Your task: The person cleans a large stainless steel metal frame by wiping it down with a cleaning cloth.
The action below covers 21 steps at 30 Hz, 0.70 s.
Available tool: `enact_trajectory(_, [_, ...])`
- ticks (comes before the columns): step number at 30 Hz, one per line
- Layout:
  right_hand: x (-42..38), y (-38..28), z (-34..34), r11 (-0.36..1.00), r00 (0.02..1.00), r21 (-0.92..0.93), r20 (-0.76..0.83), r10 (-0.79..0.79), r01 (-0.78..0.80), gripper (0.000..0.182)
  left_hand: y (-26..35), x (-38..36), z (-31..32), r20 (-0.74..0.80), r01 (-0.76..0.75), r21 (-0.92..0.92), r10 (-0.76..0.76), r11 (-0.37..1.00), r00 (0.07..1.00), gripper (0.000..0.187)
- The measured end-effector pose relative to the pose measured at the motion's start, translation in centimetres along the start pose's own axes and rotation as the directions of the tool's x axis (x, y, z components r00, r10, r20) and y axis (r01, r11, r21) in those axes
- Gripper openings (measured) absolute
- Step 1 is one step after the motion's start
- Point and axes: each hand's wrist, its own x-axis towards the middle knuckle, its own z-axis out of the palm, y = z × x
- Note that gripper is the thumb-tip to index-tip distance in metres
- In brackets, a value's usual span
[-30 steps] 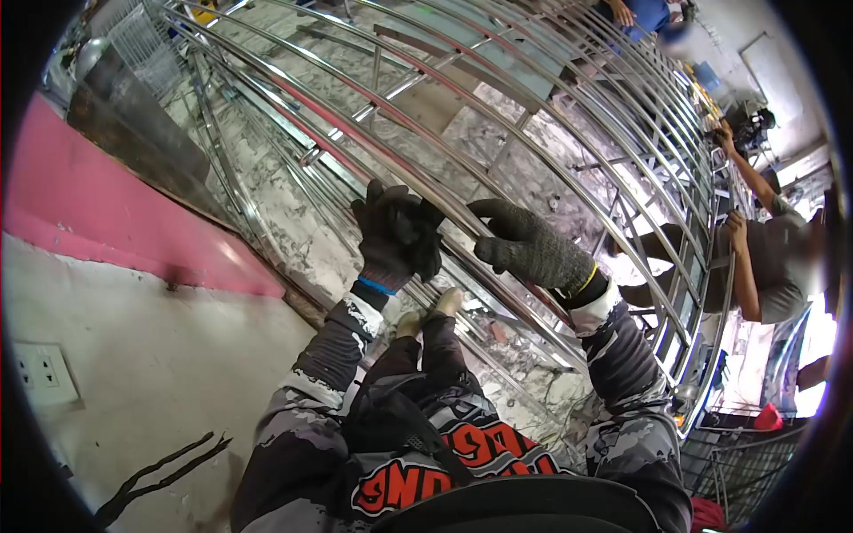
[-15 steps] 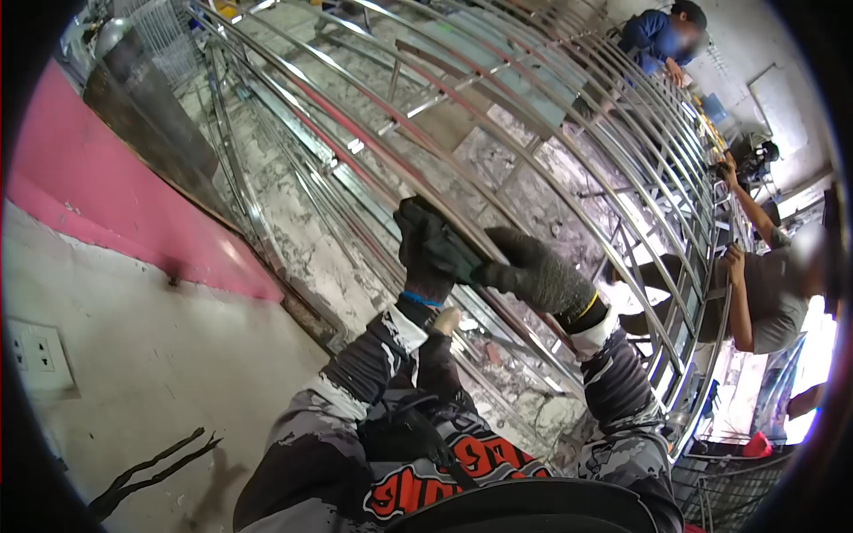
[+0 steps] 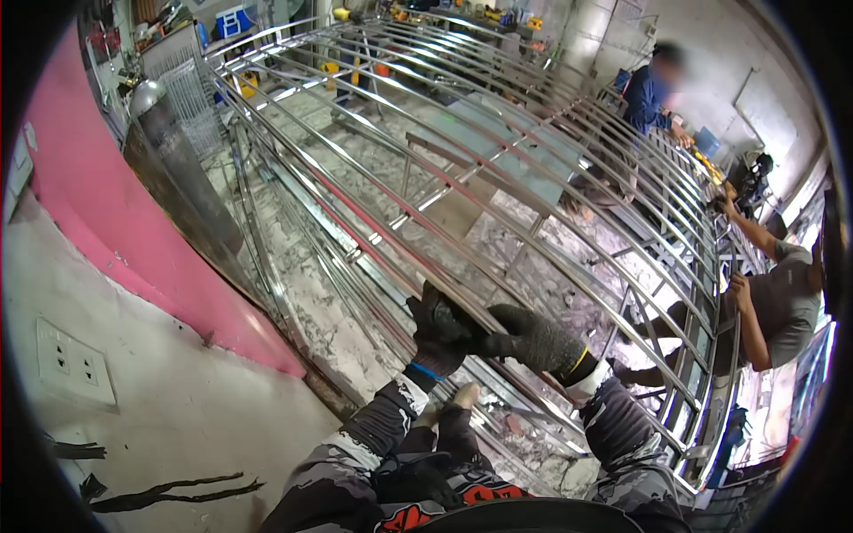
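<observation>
My left hand (image 3: 442, 325), in a dark glove with a blue cuff band, is closed at the near rail of a large welded metal frame (image 3: 542, 248). Beside it my right hand (image 3: 542, 342), gloved in dark grey with a yellow cuff edge, curls over the same rail. Both sets of fingers nearly meet in front of me and hide a short stretch of the tube. Shiny parallel bars of the frame spread away from my hands across the room.
Loose metal tubes (image 3: 333, 253) lie on the floor below. A tall gas cylinder (image 3: 182, 164) stands left by the pink wall section (image 3: 133, 231). One person (image 3: 644, 98) is beyond the frame; another (image 3: 777, 298) grips its right side. A wall socket (image 3: 75, 362) is near left.
My view has tilted up, so more of the frame's far end and the room shows. Both hands stay at the rail, close together, and sit lower in the view.
</observation>
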Motion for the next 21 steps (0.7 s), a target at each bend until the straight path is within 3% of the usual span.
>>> enact_trajectory(1, [-0.1, 0.1, 0.1, 0.999, 1.0, 0.053, -0.003, 0.003, -0.003, 0.063, 0.4, 0.2, 0.2, -0.01, 0.013, -0.045, -0.014, 0.999, 1.0, 0.057])
enact_trajectory(2, [-0.4, -0.2, -0.1, 0.999, 1.0, 0.041, 0.0, -0.011, 0.011, 0.061, 0.6, 0.9, -1.0, 0.055, -0.164, 0.618, 0.166, 0.769, 0.985, 0.059])
enact_trajectory(4, [-0.6, -0.5, -0.2, 0.999, 1.0, 0.038, -0.007, -0.003, 0.004, 0.058, 1.3, 1.8, -3.1, 0.152, -0.205, 0.898, 0.163, 0.388, 0.975, 0.064])
enact_trajectory(5, [-0.8, -0.8, -0.1, 0.999, 1.0, 0.039, -0.011, 0.011, -0.011, 0.056, 1.7, 2.3, -4.1, 0.199, -0.226, 0.96, 0.161, 0.166, 0.967, 0.067])
enact_trajectory(6, [-1.1, -1.7, -0.4, 0.995, 0.999, -0.093, -0.019, 0.037, -0.039, 0.056, 2.0, 3.0, -5.2, 0.275, -0.266, 0.962, 0.245, -0.068, 0.93, 0.066])
enact_trajectory(7, [-1.2, -1.8, -0.3, 0.995, 0.999, -0.096, -0.021, 0.033, -0.035, 0.056, 2.4, 3.5, -6.3, 0.16, -0.227, 0.881, 0.191, 0.414, 0.969, 0.064])
enact_trajectory(8, [-1.4, -1.8, -0.2, 0.993, 0.997, -0.101, -0.039, 0.059, -0.063, 0.056, 3.2, 3.7, -5.9, 0.039, -0.137, 0.351, 0.132, 0.926, 0.991, 0.062])
enact_trajectory(9, [-1.7, -1.8, -0.1, 0.99, 0.995, -0.108, -0.06, 0.084, -0.09, 0.057, 3.9, 4.1, -5.8, -0.079, -0.081, -0.133, 0.071, 0.988, 0.994, 0.06])
enact_trajectory(10, [-1.7, -1.5, -0.1, 0.996, 0.997, -0.059, -0.05, 0.06, -0.063, 0.058, 4.6, 4.8, -5.8, -0.012, -0.385, 0.492, 0.448, 0.781, 0.894, 0.053])
enact_trajectory(11, [-1.6, -0.3, 0.0, 0.998, 0.996, -0.022, -0.065, 0.058, -0.059, 0.061, 6.0, 5.3, -5.9, 0.218, -0.484, 0.778, 0.55, 0.401, 0.806, 0.048])
enact_trajectory(12, [-1.4, 0.3, 0.0, 0.994, 0.993, -0.054, -0.077, 0.087, -0.092, 0.064, 7.5, 5.8, -6.0, 0.433, -0.495, 0.865, 0.613, -0.077, 0.661, 0.043])
enact_trajectory(13, [-1.5, 0.6, 0.0, 0.988, 0.989, -0.081, -0.087, 0.121, -0.128, 0.067, 9.9, 6.0, -6.0, 0.577, -0.487, 0.815, 0.522, -0.314, 0.628, 0.039])
enact_trajectory(14, [-1.5, 0.5, -0.3, 0.989, 0.988, -0.073, -0.092, 0.125, -0.131, 0.067, 11.9, 6.3, -6.6, 0.403, -0.571, 0.81, 0.582, 0.131, 0.706, 0.038])
enact_trajectory(15, [-1.5, 0.2, -0.5, 0.989, 0.994, -0.115, -0.076, 0.083, -0.092, 0.071, 12.9, 6.1, -6.2, 0.218, -0.546, 0.636, 0.55, 0.546, 0.806, 0.038])
enact_trajectory(17, [-1.7, 0.5, -0.3, 0.988, 0.998, -0.145, -0.043, 0.053, -0.059, 0.075, 12.9, 3.7, -5.2, 0.315, -0.5, 0.298, 0.411, 0.813, 0.856, 0.039])
enact_trajectory(19, [-1.5, 0.6, -0.4, 0.984, 0.999, -0.173, -0.04, 0.036, -0.043, 0.077, 11.6, 3.2, -5.4, 0.135, -0.394, 0.172, 0.375, 0.903, 0.917, 0.037])
enact_trajectory(21, [-1.5, 0.6, -0.3, 0.976, 0.998, -0.211, -0.057, 0.038, -0.05, 0.077, 8.9, 3.0, -5.3, 0.013, -0.367, 0.28, 0.378, 0.887, 0.926, 0.035])
